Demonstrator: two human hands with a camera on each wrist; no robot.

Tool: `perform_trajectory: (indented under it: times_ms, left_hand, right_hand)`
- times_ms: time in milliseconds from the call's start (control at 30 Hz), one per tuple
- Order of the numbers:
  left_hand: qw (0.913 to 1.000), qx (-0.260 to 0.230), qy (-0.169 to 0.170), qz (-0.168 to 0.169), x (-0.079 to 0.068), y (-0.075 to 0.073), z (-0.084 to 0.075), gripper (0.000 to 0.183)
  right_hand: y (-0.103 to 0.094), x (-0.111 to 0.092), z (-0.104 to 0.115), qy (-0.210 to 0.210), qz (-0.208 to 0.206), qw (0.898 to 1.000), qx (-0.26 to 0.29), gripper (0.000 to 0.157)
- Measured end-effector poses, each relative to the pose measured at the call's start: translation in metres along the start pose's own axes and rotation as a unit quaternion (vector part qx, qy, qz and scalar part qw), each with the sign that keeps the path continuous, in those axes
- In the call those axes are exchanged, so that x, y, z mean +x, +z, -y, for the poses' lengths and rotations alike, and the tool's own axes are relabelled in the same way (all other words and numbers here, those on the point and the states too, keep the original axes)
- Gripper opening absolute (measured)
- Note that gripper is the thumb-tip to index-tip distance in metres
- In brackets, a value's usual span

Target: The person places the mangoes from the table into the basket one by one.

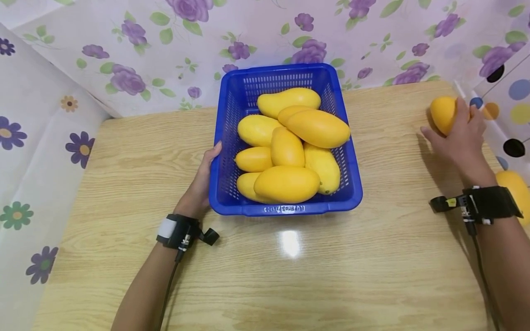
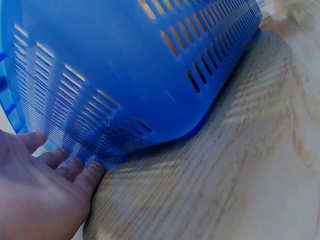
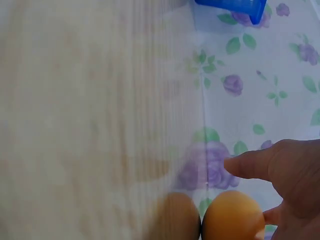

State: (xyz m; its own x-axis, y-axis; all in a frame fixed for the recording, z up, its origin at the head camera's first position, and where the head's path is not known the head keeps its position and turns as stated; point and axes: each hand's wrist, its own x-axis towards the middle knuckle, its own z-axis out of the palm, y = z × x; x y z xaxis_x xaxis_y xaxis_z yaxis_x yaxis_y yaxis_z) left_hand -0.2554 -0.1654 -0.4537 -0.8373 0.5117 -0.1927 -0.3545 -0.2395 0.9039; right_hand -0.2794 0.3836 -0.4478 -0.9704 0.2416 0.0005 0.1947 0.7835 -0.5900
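Observation:
A blue plastic basket [image 1: 285, 210] with slotted walls stands at the table's back, holding several yellow mangoes [image 1: 287, 184]. My left hand [image 1: 203, 177] is at its left side, thumb at the rim; in the left wrist view the extended fingers [image 2: 92, 175] rest against the slotted wall. At the far right, my right hand [image 1: 465, 133] reaches over a single mango [image 1: 443, 114] lying on the table, its fingers along the fruit's right side. The right wrist view shows the thumb [image 3: 250, 164] stretched out, apart from that mango [image 3: 232, 217].
Another mango [image 1: 515, 195] lies at the right edge, partly behind the right wrist strap. Flowered sheeting [image 1: 165, 55] rises behind the wooden table [image 1: 265, 276], and a dotted sheet [image 1: 513, 115] borders it on the right. Cables run along both forearms.

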Motion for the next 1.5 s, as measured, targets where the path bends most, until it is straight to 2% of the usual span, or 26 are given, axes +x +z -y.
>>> perform_trajectory:
  times_ms: [200, 467, 800, 967, 1167, 1500]
  left_hand:
    - [1.0, -0.002, 0.005, 0.002, -0.002, -0.001, 0.0, 0.073]
    - [0.9999, 0.002, 0.015, 0.006, -0.002, -0.002, 0.0, 0.071]
    - [0.9996, -0.019, 0.016, 0.011, 0.002, 0.0, 0.001, 0.071]
    - [0.9994, -0.017, 0.024, 0.019, 0.004, -0.001, 0.002, 0.07]
    - [0.9993, -0.012, 0.028, 0.021, 0.005, -0.002, 0.002, 0.069]
    - [0.9993, -0.004, 0.034, 0.017, 0.003, -0.003, 0.002, 0.068]
  right_hand:
    - [-0.002, 0.009, 0.0, 0.023, 0.019, 0.999, 0.021, 0.088]
    - [-0.003, 0.02, 0.001, 0.013, -0.006, 1.0, -0.007, 0.082]
    - [0.001, 0.014, 0.009, 0.018, -0.01, 1.0, 0.022, 0.085]
    - [-0.004, 0.01, 0.018, 0.002, -0.015, 0.999, 0.04, 0.083]
    - [-0.009, 0.009, 0.034, -0.041, -0.038, 0.998, 0.041, 0.08]
    - [-0.013, 0.003, 0.06, -0.034, -0.026, 0.997, 0.056, 0.081]
